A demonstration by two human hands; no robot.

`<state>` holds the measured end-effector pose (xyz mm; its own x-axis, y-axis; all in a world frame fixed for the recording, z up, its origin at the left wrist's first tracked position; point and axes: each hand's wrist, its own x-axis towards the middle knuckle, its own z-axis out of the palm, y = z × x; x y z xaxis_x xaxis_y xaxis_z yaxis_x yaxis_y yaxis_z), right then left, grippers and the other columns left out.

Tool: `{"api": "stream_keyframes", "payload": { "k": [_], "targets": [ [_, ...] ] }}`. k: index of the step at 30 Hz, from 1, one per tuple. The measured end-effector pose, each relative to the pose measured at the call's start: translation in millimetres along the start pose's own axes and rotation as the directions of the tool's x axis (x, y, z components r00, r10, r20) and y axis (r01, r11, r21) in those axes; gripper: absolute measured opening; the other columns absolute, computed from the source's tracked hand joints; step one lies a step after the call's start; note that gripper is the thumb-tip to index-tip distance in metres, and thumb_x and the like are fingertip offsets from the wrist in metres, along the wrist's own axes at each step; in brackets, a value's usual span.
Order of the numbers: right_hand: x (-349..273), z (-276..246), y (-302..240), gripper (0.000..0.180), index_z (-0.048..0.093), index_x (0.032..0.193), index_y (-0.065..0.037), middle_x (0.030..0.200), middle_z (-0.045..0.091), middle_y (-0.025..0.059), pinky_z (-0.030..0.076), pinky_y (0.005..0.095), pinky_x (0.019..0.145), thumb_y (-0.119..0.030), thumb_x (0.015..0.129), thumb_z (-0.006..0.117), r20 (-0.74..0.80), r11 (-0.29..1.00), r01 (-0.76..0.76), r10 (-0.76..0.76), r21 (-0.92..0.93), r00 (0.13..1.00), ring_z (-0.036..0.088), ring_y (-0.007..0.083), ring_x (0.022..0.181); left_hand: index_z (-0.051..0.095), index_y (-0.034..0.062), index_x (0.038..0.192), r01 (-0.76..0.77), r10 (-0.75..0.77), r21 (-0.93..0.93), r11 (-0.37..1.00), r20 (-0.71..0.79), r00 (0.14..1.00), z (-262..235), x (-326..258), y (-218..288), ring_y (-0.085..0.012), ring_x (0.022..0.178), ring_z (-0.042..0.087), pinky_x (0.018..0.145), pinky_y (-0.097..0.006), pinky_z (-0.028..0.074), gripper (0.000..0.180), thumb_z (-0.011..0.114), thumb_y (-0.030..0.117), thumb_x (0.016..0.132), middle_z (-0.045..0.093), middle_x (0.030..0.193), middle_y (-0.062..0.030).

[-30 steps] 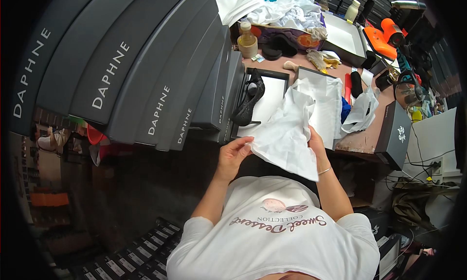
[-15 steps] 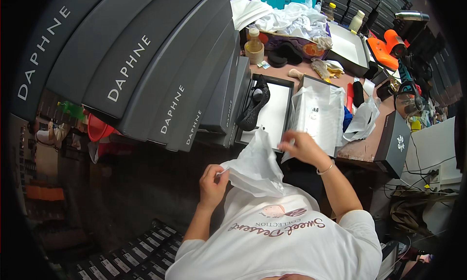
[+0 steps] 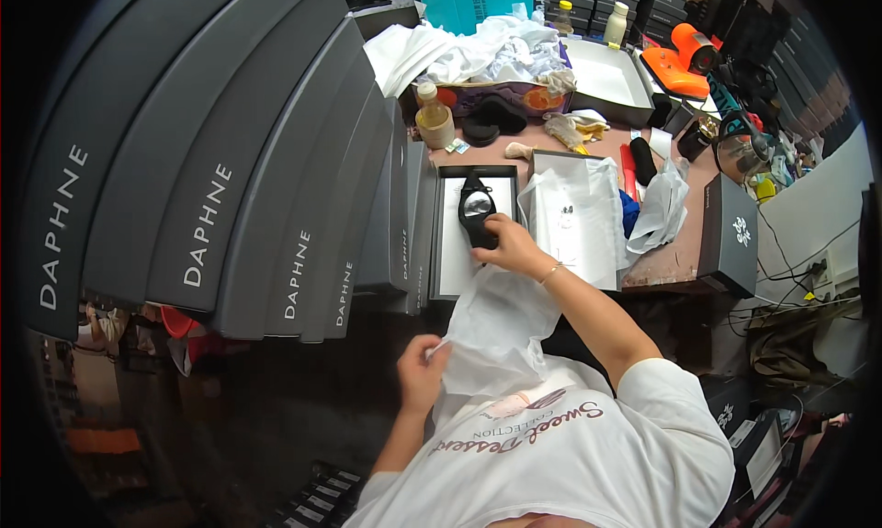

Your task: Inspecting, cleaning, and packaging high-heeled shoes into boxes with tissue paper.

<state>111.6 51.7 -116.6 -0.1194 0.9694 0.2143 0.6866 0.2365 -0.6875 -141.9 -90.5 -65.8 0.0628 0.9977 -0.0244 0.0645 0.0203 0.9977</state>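
Note:
A black shoe [image 3: 476, 225] with a pale patch inside lies in a shallow dark tray [image 3: 451, 252] with a white inner surface. My right hand [image 3: 508, 247] reaches over the tray, its thumb and fingers closed on the near end of the shoe. In my left hand [image 3: 422, 374], held low in front of my shirt, the edge of a sheet of white tissue paper [image 3: 496, 321] is pinched. The sheet hangs across my front, and its upper part passes under my right wrist. Beside the tray stands an open shoebox [image 3: 576, 218] lined with white tissue.
Tall stacks of dark grey shoeboxes [image 3: 266, 188] crowd my left. At the back are a heap of white paper [image 3: 496, 50], a bottle [image 3: 432, 119] and an open box lid [image 3: 606, 78]. An orange tool [image 3: 684, 64] and a closed dark box [image 3: 728, 234] lie to the right.
My right hand has moved from the tissue up and left to the shoe and closed on it. The shoe has turned more upright. My left hand keeps the paper. The view has shifted.

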Motion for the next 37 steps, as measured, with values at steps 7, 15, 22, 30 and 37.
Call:
{"api": "stream_keyframes", "payload": {
  "k": [7,15,22,30,37],
  "targets": [
    [-62,-140,-50,0.087,0.032,0.140,-0.004,0.129,0.045,0.0147,0.043,0.0303,0.094,-0.010,0.068,0.081,-0.210,0.816,0.006,0.141,0.578,0.968,0.051,0.0193,0.114,0.062,0.0022,0.094,-0.373,0.392,0.171,0.912,-0.098,0.915,62,99,74,-0.0046,0.070,0.045,0.060,-0.020,0.038,0.011,0.067,0.008,0.086,0.053,0.080,0.0037],
    [-118,-168,-64,0.083,0.043,0.134,-0.010,0.137,0.040,0.0172,0.042,0.0443,0.095,-0.005,0.058,0.077,-0.466,0.957,0.166,-0.263,-0.240,0.845,0.046,0.0382,0.115,0.063,0.0001,0.097,-0.624,0.606,0.499,0.601,0.224,0.763,106,139,109,-0.0183,0.082,0.060,0.075,-0.030,0.049,0.018,0.067,0.015,0.089,0.063,0.092,-0.0085],
    [-111,-104,-79,0.079,0.046,0.132,-0.010,0.134,0.046,0.0145,0.036,0.0457,0.099,-0.014,0.060,0.079,-0.244,0.928,0.369,-0.370,-0.054,0.896,0.051,0.0306,0.115,0.056,0.0032,0.101,0.463,-0.296,-0.596,0.656,0.361,0.884,139,98,2,-0.0133,0.075,0.063,0.070,-0.028,0.053,0.021,0.053,0.022,0.094,0.062,0.083,-0.0042],
    [-116,-74,-72,0.097,0.034,0.138,-0.001,0.131,0.049,0.0155,0.025,0.0538,0.110,-0.013,0.056,0.085,-0.208,0.949,0.315,-0.314,-0.028,0.926,0.051,0.0291,0.118,0.057,0.0048,0.097,0.517,-0.311,-0.607,0.603,0.417,0.854,121,100,-2,-0.0103,0.068,0.062,0.062,-0.027,0.053,0.017,0.054,0.021,0.094,0.062,0.080,-0.0017],
    [-112,-79,-81,0.094,0.039,0.138,-0.014,0.138,0.039,0.0156,0.026,0.0511,0.111,-0.010,0.056,0.084,-0.206,0.972,0.219,-0.233,-0.088,0.951,0.045,0.0367,0.122,0.056,0.0026,0.102,0.449,-0.332,-0.607,0.656,0.301,0.894,130,106,-6,-0.0114,0.072,0.063,0.066,-0.026,0.054,0.022,0.055,0.023,0.095,0.063,0.085,-0.0045]
  ]
}}
